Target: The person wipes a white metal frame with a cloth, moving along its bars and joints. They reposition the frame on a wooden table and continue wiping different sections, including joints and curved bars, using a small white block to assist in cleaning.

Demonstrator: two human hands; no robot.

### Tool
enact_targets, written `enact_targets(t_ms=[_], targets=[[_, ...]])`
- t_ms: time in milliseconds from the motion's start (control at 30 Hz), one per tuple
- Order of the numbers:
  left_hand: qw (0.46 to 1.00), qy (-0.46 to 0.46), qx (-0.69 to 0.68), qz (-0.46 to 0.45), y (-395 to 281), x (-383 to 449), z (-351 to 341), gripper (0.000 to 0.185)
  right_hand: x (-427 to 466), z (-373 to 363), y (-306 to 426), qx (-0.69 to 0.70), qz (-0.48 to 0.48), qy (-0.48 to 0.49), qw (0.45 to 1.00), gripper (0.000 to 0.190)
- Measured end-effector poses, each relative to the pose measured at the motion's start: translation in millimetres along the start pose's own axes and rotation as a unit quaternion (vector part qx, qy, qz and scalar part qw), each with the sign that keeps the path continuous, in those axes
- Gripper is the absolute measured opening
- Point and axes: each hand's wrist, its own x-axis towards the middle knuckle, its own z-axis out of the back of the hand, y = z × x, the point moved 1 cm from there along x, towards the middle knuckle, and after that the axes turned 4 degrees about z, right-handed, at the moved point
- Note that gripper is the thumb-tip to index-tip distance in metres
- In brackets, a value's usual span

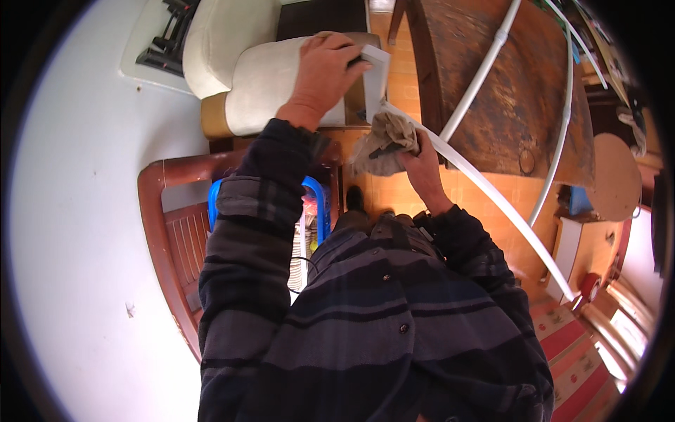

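In the head view my left hand (329, 74) grips the upper end of a white flat-sided piece (375, 84), over the pale seat cushion. My right hand (424, 171) holds a crumpled grey-brown cloth (391, 145) near the lower end of that piece. From there a long white bar (493, 195) runs down to the right, past my right forearm; whether it is joined to the white piece is hidden by the cloth. A white pole (480, 79) crosses the worn wooden table at the upper right, and a thinner white pole (563, 126) stands across its right part.
The worn wooden table (474, 121) is at the upper right. A cream upholstered seat (269, 84) lies by the left wall. A reddish wooden chair (153, 211) with a blue-rimmed basket (324, 211) is beside me. A round brown board (613, 176) and a cabinet (590, 248) stand right.
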Motion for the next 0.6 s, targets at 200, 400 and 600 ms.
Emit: enact_targets(t_ms=[200, 400, 600], targets=[[0.999, 0.021, -0.006, 0.049, -7.2, -3.7, 5.2, 0.030, 56.5, -59.0, -11.4, 0.230, -0.154, -0.080, 0.958, 0.040], [0.996, -0.012, -0.045, 0.076, -10.8, -7.0, -3.0, 0.026, 47.4, -26.3, 4.4, 0.069, -0.193, 0.157, 0.966, 0.047], [0.975, -0.079, -0.089, 0.188, -26.3, -21.8, 5.0, 0.050, 125.3, 107.9, 100.9, -0.052, -0.138, 0.270, 0.951, 0.047]])
